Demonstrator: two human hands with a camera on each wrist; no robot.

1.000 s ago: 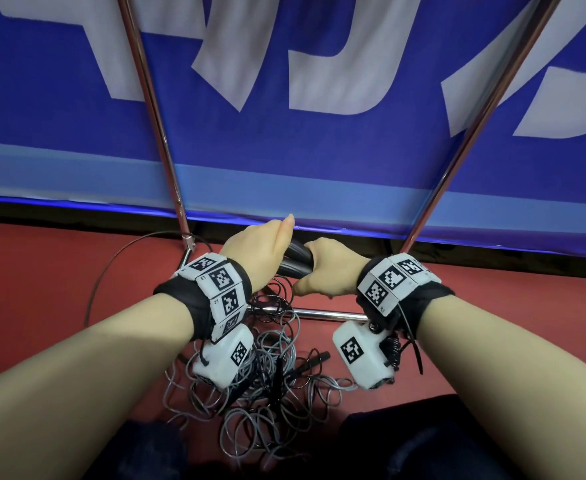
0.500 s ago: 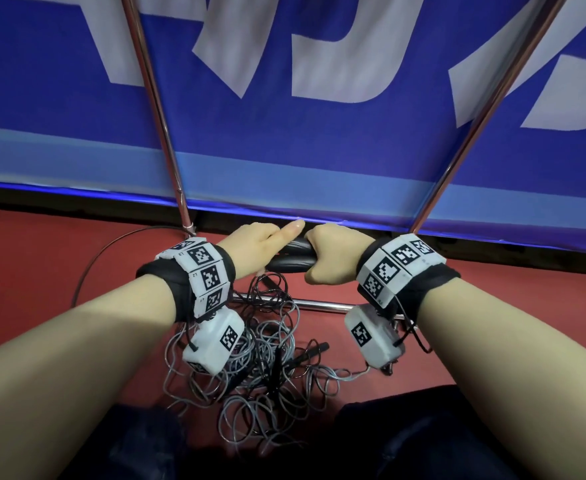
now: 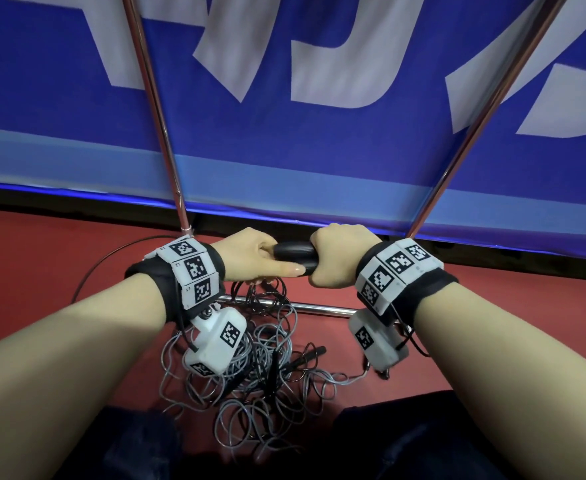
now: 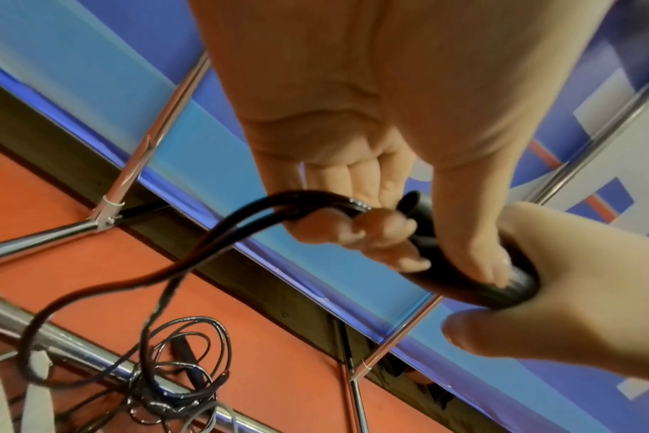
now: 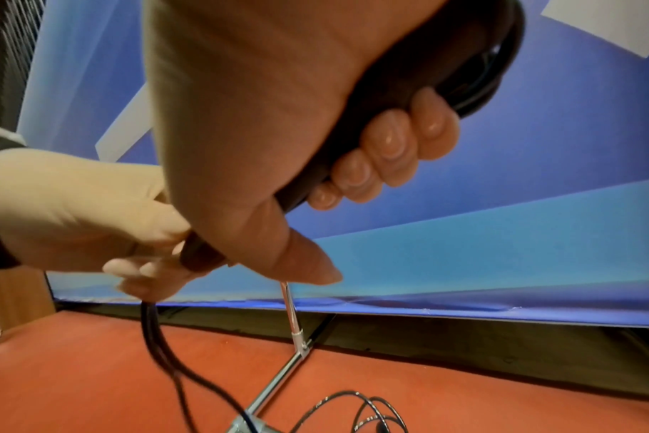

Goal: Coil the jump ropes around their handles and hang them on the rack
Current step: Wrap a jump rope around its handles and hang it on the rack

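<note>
From above, the person's two forearms reach forward over a red floor (image 3: 42, 258), and both hands meet on a black handle (image 3: 293, 252) held level in front of a blue banner (image 3: 319, 150). The right hand (image 3: 340, 258) is clenched around the handle's right end, knuckles up, while the left hand (image 3: 250, 258) holds the left end with its thumb laid along the handle. Two chrome rack poles (image 3: 153, 109) rise on either side behind the hands, and a chrome crossbar (image 3: 315, 309) lies low on the floor just beneath them. Under and in front of that bar sits a tangled heap of jump ropes (image 3: 250, 375), grey and black cords looped over one another, with thin black handles among them. Seen from the left wrist, the left hand (image 4: 352, 146) curls its fingers (image 4: 375, 231) around doubled black cord (image 4: 189, 252) right at the handle's end (image 4: 423, 216), the thumb pressing on the handle; the cord sags down toward the heap (image 4: 175, 380) by the crossbar (image 4: 74, 348). The right hand (image 4: 593, 307) fills the lower right corner, wrapped around the handle. Seen from the right wrist, the right hand (image 5: 278, 117) grasps the handle (image 5: 389, 88) firmly, fingertips (image 5: 389, 140) folded over it. The left hand (image 5: 85, 211) pinches the handle's far end, the black cord (image 5: 156, 345) hanging from it toward the floor (image 5: 93, 380).
</note>
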